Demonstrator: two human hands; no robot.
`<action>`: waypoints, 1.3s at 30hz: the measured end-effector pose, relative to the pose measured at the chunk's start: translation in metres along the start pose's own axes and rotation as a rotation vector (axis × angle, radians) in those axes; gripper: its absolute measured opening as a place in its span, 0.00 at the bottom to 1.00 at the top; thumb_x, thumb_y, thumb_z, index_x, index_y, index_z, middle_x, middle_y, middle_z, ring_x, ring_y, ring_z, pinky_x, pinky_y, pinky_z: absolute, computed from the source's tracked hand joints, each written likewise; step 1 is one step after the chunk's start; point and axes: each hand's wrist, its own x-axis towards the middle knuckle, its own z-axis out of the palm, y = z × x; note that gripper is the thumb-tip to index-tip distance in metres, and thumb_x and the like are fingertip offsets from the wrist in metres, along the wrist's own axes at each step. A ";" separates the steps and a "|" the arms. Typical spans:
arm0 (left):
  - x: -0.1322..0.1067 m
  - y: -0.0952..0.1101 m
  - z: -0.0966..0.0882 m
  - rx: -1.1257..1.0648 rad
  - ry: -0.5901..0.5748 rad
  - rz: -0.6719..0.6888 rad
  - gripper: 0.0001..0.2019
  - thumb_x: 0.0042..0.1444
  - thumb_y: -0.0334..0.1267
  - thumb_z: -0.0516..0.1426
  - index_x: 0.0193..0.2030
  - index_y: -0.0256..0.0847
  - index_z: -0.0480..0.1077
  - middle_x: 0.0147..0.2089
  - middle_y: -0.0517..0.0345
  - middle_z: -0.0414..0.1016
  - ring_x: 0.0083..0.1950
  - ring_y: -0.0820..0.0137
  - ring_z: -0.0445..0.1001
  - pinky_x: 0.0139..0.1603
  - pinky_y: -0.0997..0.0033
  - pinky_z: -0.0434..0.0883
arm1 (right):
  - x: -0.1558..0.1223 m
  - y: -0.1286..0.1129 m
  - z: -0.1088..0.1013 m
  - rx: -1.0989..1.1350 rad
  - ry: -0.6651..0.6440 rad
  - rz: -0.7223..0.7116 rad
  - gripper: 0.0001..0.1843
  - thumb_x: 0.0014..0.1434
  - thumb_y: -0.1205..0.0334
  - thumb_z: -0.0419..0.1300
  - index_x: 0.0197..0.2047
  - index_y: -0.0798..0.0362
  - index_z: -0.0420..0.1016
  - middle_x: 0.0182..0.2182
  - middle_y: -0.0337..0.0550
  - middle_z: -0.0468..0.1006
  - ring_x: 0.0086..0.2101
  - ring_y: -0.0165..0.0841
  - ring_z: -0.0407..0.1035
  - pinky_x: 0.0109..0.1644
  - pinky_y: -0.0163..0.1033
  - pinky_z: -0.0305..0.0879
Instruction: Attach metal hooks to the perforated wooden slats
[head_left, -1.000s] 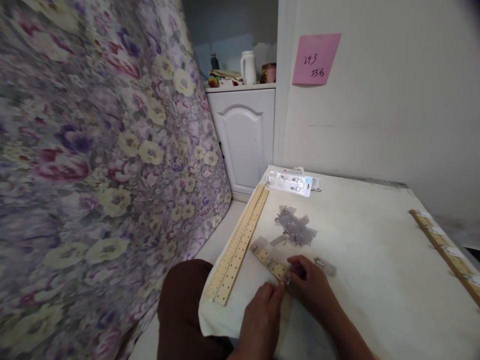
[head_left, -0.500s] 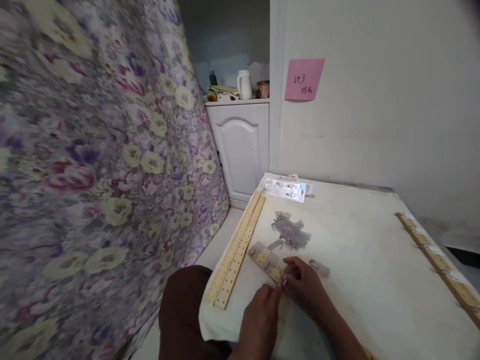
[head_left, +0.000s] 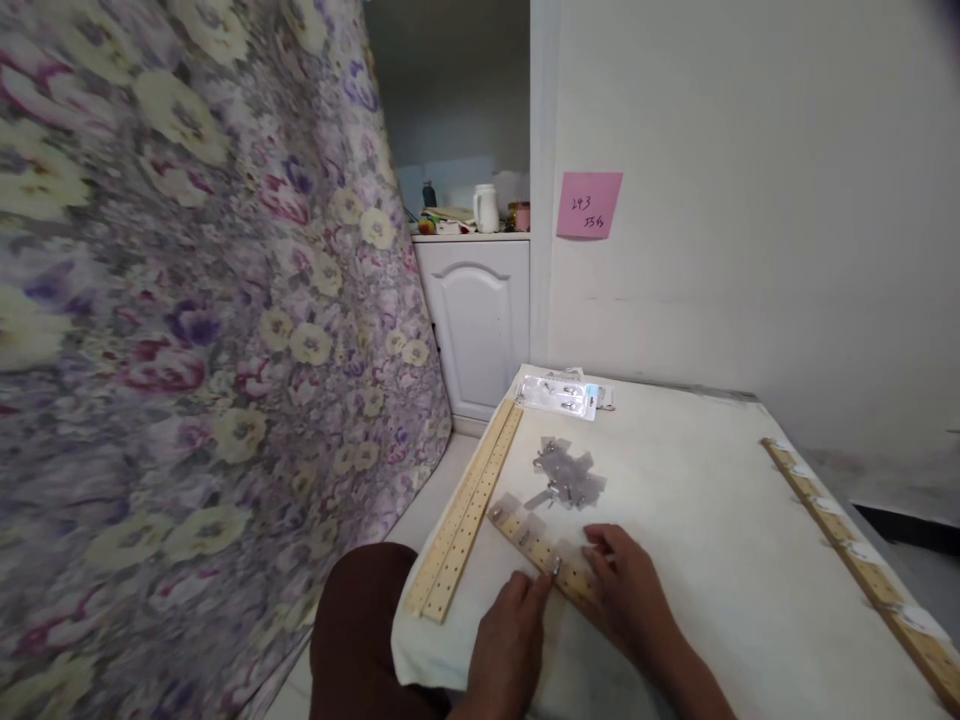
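Note:
A pale wooden strip with holes (head_left: pixel 517 533) lies slanted in front of me, with clear hook plates (head_left: pixel 531 525) along its far side. My left hand (head_left: pixel 511 630) is closed at the strip's near edge, fingertips against it beside a small metal hook (head_left: pixel 556 567). Over the strip's right part is my right hand (head_left: pixel 628 580), its thumb and forefinger apart and close to a clear plate (head_left: pixel 574 553). The palm side of this hand is hidden. Beyond the strip lies a pile of clear adhesive hooks (head_left: pixel 566 472).
Two long perforated strips (head_left: pixel 469 520) lie along the table's left edge. Another strip with hooks (head_left: pixel 847 545) runs along the right side. A clear hook package (head_left: pixel 556 395) lies at the back of the cloth-covered table (head_left: pixel 690 480). A floral curtain (head_left: pixel 225 380) hangs at left.
My right hand has moved right, away from my left fingertips, and now covers the spot where a loose clear hook lay. My left hand stays at the strip. The view has tilted slightly.

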 end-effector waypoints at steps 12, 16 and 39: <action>0.000 -0.009 0.006 -0.058 0.075 0.081 0.21 0.56 0.25 0.48 0.54 0.47 0.66 0.44 0.55 0.72 0.45 0.67 0.73 0.46 0.68 0.72 | 0.014 0.045 -0.035 -0.363 0.073 0.140 0.17 0.53 0.57 0.56 0.46 0.49 0.72 0.41 0.44 0.69 0.37 0.36 0.71 0.37 0.38 0.65; 0.001 -0.008 0.005 -0.059 0.065 0.083 0.21 0.56 0.24 0.48 0.54 0.47 0.65 0.45 0.55 0.71 0.46 0.67 0.72 0.47 0.69 0.72 | 0.016 0.033 -0.032 -0.380 0.062 0.169 0.11 0.52 0.60 0.56 0.40 0.48 0.72 0.40 0.42 0.67 0.36 0.35 0.69 0.36 0.36 0.62; -0.013 0.006 0.002 -0.452 0.108 0.149 0.09 0.63 0.32 0.48 0.44 0.42 0.67 0.38 0.55 0.70 0.40 0.69 0.71 0.40 0.72 0.69 | -0.025 0.008 -0.039 0.207 -0.127 0.112 0.17 0.57 0.53 0.50 0.43 0.52 0.73 0.24 0.37 0.73 0.25 0.33 0.68 0.32 0.37 0.64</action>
